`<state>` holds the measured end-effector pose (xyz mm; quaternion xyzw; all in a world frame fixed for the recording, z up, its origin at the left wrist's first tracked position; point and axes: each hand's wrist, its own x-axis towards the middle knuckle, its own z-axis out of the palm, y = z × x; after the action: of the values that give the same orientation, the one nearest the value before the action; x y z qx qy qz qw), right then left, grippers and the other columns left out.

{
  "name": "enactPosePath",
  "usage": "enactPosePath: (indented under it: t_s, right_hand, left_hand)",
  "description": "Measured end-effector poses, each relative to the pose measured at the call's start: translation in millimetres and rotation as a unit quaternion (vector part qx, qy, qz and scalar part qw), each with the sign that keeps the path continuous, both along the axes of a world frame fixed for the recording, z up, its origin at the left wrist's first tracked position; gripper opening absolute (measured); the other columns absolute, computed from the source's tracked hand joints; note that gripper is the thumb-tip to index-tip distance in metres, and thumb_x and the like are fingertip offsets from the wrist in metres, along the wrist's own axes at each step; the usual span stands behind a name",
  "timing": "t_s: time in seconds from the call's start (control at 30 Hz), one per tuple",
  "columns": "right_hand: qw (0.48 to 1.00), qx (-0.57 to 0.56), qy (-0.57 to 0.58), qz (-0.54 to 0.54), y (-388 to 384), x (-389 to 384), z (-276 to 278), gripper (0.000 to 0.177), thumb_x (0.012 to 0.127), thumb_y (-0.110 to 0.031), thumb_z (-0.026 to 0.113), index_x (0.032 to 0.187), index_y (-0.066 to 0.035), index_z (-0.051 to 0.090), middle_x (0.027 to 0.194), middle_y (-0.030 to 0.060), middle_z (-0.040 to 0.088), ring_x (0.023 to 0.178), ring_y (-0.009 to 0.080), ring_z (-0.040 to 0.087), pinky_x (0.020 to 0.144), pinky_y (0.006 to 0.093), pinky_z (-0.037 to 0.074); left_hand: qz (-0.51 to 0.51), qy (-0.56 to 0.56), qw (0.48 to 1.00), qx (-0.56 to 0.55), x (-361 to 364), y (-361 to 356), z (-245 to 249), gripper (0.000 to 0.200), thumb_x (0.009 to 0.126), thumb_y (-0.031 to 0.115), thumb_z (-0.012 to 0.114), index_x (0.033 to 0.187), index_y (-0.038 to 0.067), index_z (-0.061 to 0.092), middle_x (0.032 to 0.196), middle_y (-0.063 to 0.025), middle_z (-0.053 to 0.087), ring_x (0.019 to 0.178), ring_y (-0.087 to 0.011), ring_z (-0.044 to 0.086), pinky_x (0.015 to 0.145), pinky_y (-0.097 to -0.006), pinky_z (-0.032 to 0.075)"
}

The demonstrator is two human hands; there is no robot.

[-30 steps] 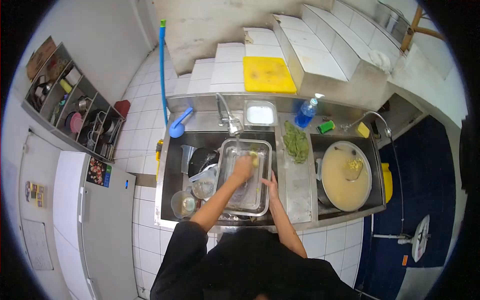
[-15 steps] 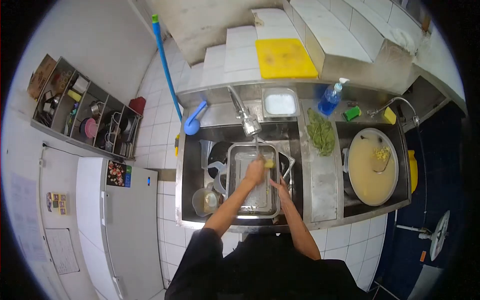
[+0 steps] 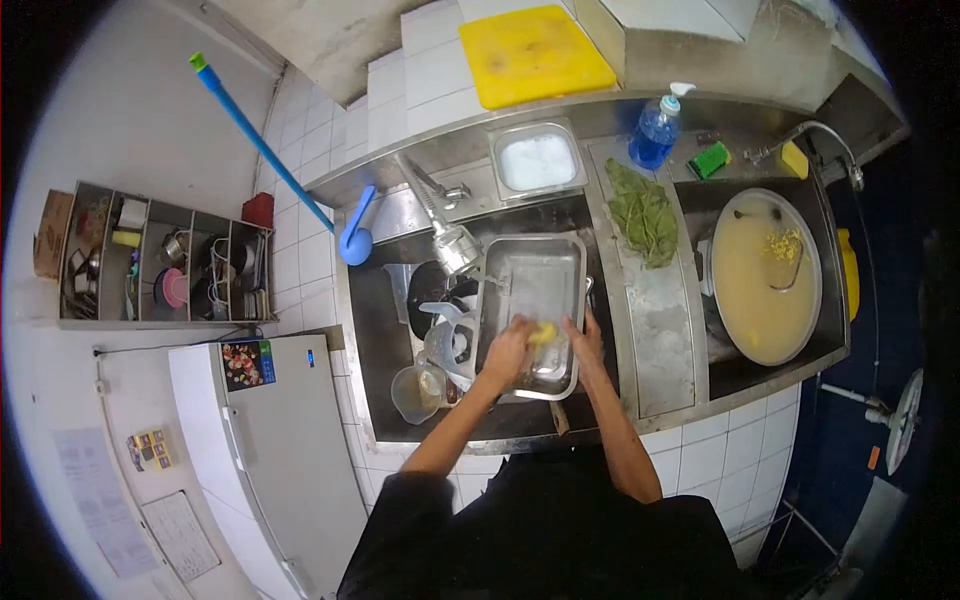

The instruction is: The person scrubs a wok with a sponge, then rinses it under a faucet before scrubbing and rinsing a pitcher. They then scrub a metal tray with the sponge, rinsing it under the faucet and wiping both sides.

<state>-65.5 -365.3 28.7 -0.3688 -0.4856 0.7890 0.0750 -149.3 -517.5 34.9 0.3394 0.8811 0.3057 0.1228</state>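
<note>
A rectangular steel tray lies in the left sink basin under the faucet. My left hand presses a yellow sponge against the tray's near end. At the near right corner of the tray, my right hand grips the rim. Both forearms reach in from the bottom of the view.
Beside the tray in the basin are a clear jug and dark dishes. Green leaves lie on the divider. A large pot of cloudy liquid fills the right basin. A soap bottle, a small steel container and a yellow cutting board stand behind.
My left hand has drawn the sponge from the tray's far end to its near end. My right hand has stayed on the tray's rim. The view has tilted.
</note>
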Motion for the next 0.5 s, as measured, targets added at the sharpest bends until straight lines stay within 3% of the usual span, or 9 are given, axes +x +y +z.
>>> enactPosePath:
  t_s: [0.03,0.1,0.13,0.23,0.3,0.37,0.4,0.47,0.5]
  right_hand:
    - [1.000,-0.005,-0.006,-0.006,5,-2,9,0.056,0.088,-0.017,0.066,0.138,-0.006,0.045,0.123,0.0086,0.059,0.110,0.0163,0.054,0.094,0.0295,0.042]
    - [0.996,0.075,0.009,0.050,8,-7,21,0.054,0.089,-0.015,0.064,0.138,-0.004,0.044,0.122,0.0071,0.058,0.107,0.0146,0.054,0.091,0.0287,0.044]
    - [0.986,0.124,0.104,0.035,2,-12,-11,0.054,0.089,-0.014,0.064,0.138,-0.003,0.044,0.122,0.0074,0.058,0.107,0.0142,0.053,0.092,0.0285,0.043]
    - [0.989,0.130,0.059,0.045,6,-27,-10,0.051,0.088,-0.015,0.065,0.135,-0.003,0.047,0.124,0.0081,0.057,0.110,0.0145,0.052,0.095,0.0298,0.042]
    - [0.990,0.129,0.031,0.046,9,-27,-16,0.054,0.088,-0.016,0.065,0.136,-0.004,0.046,0.125,0.0088,0.058,0.112,0.0151,0.052,0.096,0.0305,0.041]
    - [0.990,0.131,0.005,0.056,16,-30,-17,0.056,0.088,-0.019,0.066,0.138,-0.005,0.046,0.123,0.0102,0.059,0.108,0.0148,0.054,0.093,0.0304,0.043]
    - [0.987,0.139,0.015,0.073,17,-33,-17,0.055,0.088,-0.020,0.066,0.137,-0.005,0.046,0.122,0.0102,0.060,0.105,0.0144,0.055,0.091,0.0299,0.045]
    - [0.984,0.146,0.011,0.099,17,-32,-23,0.055,0.088,-0.019,0.066,0.137,-0.005,0.046,0.119,0.0104,0.062,0.101,0.0142,0.057,0.087,0.0294,0.047]
    - [0.984,0.145,0.001,0.105,16,-31,-28,0.055,0.088,-0.019,0.066,0.137,-0.004,0.046,0.117,0.0106,0.063,0.099,0.0144,0.058,0.085,0.0293,0.047]
  left_hand:
    - [-0.038,-0.046,0.997,-0.046,9,-18,1,0.030,0.075,0.006,0.065,0.104,0.010,0.062,0.105,-0.0173,0.059,0.085,-0.0399,0.063,0.076,-0.0472,0.053]
    - [-0.066,-0.021,0.996,-0.047,3,-38,-18,0.033,0.075,0.007,0.067,0.107,0.008,0.060,0.106,-0.0186,0.058,0.084,-0.0419,0.062,0.074,-0.0482,0.052]
    - [0.016,-0.019,0.998,-0.051,-7,-25,-12,0.032,0.076,0.007,0.066,0.107,0.007,0.060,0.106,-0.0193,0.058,0.084,-0.0426,0.062,0.074,-0.0487,0.052]
    - [0.162,0.053,0.985,0.007,-42,25,-21,0.028,0.077,0.007,0.065,0.104,0.003,0.059,0.109,-0.0211,0.055,0.088,-0.0435,0.060,0.071,-0.0494,0.050]
    - [0.120,0.085,0.985,0.086,-40,47,-17,0.030,0.077,0.007,0.065,0.106,0.004,0.060,0.110,-0.0206,0.055,0.089,-0.0425,0.060,0.072,-0.0471,0.051]
    - [0.034,-0.030,0.994,0.104,-23,51,-15,0.031,0.076,0.004,0.063,0.107,0.004,0.060,0.110,-0.0203,0.056,0.091,-0.0407,0.060,0.077,-0.0451,0.052]
    - [-0.028,-0.003,0.996,0.082,-34,50,-19,0.032,0.076,0.004,0.062,0.108,0.007,0.060,0.111,-0.0184,0.056,0.090,-0.0400,0.061,0.081,-0.0446,0.051]
    - [-0.032,0.080,0.989,0.123,-76,54,-25,0.031,0.076,0.008,0.062,0.107,0.008,0.060,0.110,-0.0189,0.057,0.088,-0.0397,0.061,0.079,-0.0463,0.051]
    - [0.007,0.138,0.989,0.056,-102,54,-35,0.028,0.078,0.011,0.061,0.105,0.008,0.059,0.107,-0.0182,0.058,0.088,-0.0403,0.060,0.077,-0.0482,0.050]
